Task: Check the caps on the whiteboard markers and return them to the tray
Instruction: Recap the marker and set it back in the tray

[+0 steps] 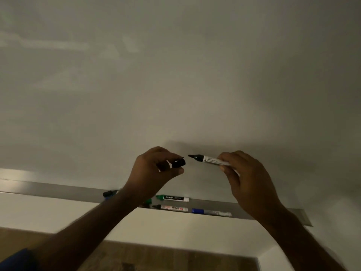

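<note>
My right hand grips an uncapped black marker by its white barrel, with the tip pointing left. My left hand pinches the black cap a short gap from that tip. Both are held in front of the whiteboard, above the metal tray. On the tray lie a green-capped marker, an uncapped marker with a red label, a blue-capped marker and a dark marker partly hidden behind my left forearm. A green cap shows beside my left wrist.
Below the tray runs a white wall section, then a wooden floor. The tray ends at the right. A blue sleeve shows at the lower left.
</note>
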Motion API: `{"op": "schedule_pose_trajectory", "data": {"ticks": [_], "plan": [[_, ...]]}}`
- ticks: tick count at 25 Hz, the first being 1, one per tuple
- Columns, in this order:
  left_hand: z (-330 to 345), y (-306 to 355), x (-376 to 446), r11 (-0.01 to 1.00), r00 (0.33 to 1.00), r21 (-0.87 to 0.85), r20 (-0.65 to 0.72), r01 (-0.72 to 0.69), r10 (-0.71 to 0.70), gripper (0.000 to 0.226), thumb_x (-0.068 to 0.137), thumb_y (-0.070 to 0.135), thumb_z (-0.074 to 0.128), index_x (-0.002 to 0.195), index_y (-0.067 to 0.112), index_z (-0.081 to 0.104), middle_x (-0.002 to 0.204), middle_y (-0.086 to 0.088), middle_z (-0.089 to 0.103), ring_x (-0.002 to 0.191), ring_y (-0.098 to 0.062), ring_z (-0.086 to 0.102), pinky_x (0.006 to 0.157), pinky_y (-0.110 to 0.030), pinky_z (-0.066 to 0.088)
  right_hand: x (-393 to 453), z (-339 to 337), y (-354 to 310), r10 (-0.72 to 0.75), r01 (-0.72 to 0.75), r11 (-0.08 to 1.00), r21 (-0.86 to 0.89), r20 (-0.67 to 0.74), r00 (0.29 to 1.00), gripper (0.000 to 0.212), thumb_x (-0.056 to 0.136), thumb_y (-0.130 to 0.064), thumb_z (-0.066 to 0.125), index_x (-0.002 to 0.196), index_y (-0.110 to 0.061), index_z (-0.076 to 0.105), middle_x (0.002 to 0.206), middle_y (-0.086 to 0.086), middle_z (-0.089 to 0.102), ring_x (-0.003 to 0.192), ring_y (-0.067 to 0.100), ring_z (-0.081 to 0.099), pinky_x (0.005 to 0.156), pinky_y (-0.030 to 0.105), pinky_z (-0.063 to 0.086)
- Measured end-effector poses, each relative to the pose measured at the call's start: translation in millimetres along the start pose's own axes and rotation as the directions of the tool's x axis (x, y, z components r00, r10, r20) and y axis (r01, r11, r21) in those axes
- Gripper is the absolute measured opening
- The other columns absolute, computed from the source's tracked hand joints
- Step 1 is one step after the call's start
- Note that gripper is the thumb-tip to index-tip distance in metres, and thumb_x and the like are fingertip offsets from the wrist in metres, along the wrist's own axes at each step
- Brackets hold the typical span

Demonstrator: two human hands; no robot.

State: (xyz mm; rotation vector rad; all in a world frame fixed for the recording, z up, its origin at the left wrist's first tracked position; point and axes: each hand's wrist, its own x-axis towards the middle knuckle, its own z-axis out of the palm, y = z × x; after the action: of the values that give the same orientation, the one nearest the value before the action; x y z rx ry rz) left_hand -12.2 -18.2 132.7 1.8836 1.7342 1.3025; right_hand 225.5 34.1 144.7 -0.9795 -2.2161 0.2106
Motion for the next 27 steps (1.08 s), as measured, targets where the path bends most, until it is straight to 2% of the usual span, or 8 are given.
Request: {"op": "schedule_pose_trajectory", "data": {"ticks": [3, 7, 11, 13, 15, 18, 24, 27], "plan": [[-28.0, 14.5, 3.3, 0.993, 0.998, -0.109, -0.036, 0.050, -0.054, 0.023, 0.063, 0.030, 0.083, 0.084, 0.032, 0.074, 0.080, 0.007, 0.073, 0.065, -0.017, 0.065, 0.061, -0.017, 0.053, 10.8, -14.4, -24.2, -0.048, 0.051, 0.997, 0.052, -0.057, 0.997, 0.020, 0.095, -0.018, 0.053, 0.111, -0.012, 0.064, 0.092, 0.005, 0.065, 0.078, 0.022, 0.058, 0.067, 0.043, 0.053], [-61.4, 27.0, 6.2, 0.977, 0.996, -0.199, -0.029, 0.071, -0.079, 0.025, 0.055, 0.035, 0.082, 0.078, 0.032, 0.075, 0.076, -0.002, 0.074, 0.064, -0.034, 0.062, 0.059, -0.037, 0.054, 21.3, -26.2, -53.3, -0.117, 0.121, 0.992, 0.047, -0.079, 0.990, 0.026, 0.092, -0.022, 0.049, 0.112, -0.015, 0.065, 0.091, 0.003, 0.063, 0.078, 0.020, 0.056, 0.065, 0.039, 0.050], [-90.4, 29.3, 4.8, 0.985, 0.999, -0.170, -0.039, -0.014, 0.008, 0.025, 0.056, 0.035, 0.082, 0.079, 0.034, 0.075, 0.075, -0.003, 0.071, 0.060, -0.032, 0.057, 0.054, -0.028, 0.047, 25.7, -26.0, -72.3, -0.132, 0.137, 0.989, 0.049, -0.093, 0.987, 0.027, 0.091, -0.021, 0.050, 0.114, -0.014, 0.065, 0.094, 0.004, 0.064, 0.082, 0.021, 0.058, 0.066, 0.040, 0.053], [-100.1, 28.8, 3.3, 0.983, 0.999, -0.180, -0.046, -0.038, 0.030, 0.024, 0.057, 0.033, 0.082, 0.080, 0.033, 0.075, 0.078, -0.001, 0.071, 0.059, -0.033, 0.056, 0.053, -0.028, 0.045, 26.6, -24.6, -81.3, -0.145, 0.151, 0.987, 0.054, -0.104, 0.984, 0.026, 0.091, -0.020, 0.051, 0.113, -0.015, 0.066, 0.094, 0.003, 0.064, 0.082, 0.021, 0.058, 0.065, 0.039, 0.052], [-107.9, 29.0, 1.7, 0.981, 0.998, -0.186, -0.046, -0.058, 0.050, 0.024, 0.058, 0.034, 0.081, 0.082, 0.033, 0.075, 0.079, 0.000, 0.071, 0.060, -0.033, 0.057, 0.055, -0.033, 0.046, 28.0, -22.8, -90.7, -0.156, 0.162, 0.986, 0.050, -0.105, 0.982, 0.025, 0.091, -0.020, 0.052, 0.112, -0.017, 0.066, 0.093, 0.002, 0.063, 0.081, 0.021, 0.058, 0.065, 0.039, 0.052], [-117.1, 30.7, -0.8, 0.982, 0.996, -0.169, -0.019, -0.088, 0.086, 0.024, 0.060, 0.036, 0.079, 0.084, 0.034, 0.075, 0.081, 0.004, 0.073, 0.064, -0.022, 0.062, 0.059, -0.025, 0.050, 31.0, -21.0, -101.6, -0.160, 0.167, 0.984, 0.062, -0.102, 0.982, 0.024, 0.091, -0.019, 0.052, 0.111, -0.017, 0.066, 0.094, 0.001, 0.063, 0.083, 0.021, 0.058, 0.066, 0.038, 0.051], [-120.9, 33.4, -7.8, 0.972, 0.999, -0.234, -0.020, -0.036, 0.033, 0.022, 0.063, 0.032, 0.077, 0.085, 0.030, 0.076, 0.080, 0.005, 0.077, 0.072, -0.012, 0.070, 0.069, -0.031, 0.057, 34.1, -19.6, -113.0, -0.201, 0.204, 0.972, 0.115, -0.037, 0.979, 0.028, 0.090, -0.017, 0.053, 0.116, -0.014, 0.065, 0.095, -0.002, 0.060, 0.082, 0.012, 0.055, 0.071, 0.017, 0.043], [-118.3, 36.0, -11.1, 0.941, 0.999, -0.338, -0.035, -0.021, 0.010, 0.022, 0.062, 0.028, 0.077, 0.084, 0.028, 0.076, 0.077, 0.002, 0.077, 0.066, -0.018, 0.069, 0.067, -0.033, 0.059, 34.1, -18.0, -115.4, -0.195, 0.200, 0.968, 0.150, -0.044, 0.980, 0.029, 0.090, -0.017, 0.053, 0.116, -0.013, 0.065, 0.093, -0.001, 0.060, 0.079, 0.012, 0.054, 0.068, 0.013, 0.039]]}}
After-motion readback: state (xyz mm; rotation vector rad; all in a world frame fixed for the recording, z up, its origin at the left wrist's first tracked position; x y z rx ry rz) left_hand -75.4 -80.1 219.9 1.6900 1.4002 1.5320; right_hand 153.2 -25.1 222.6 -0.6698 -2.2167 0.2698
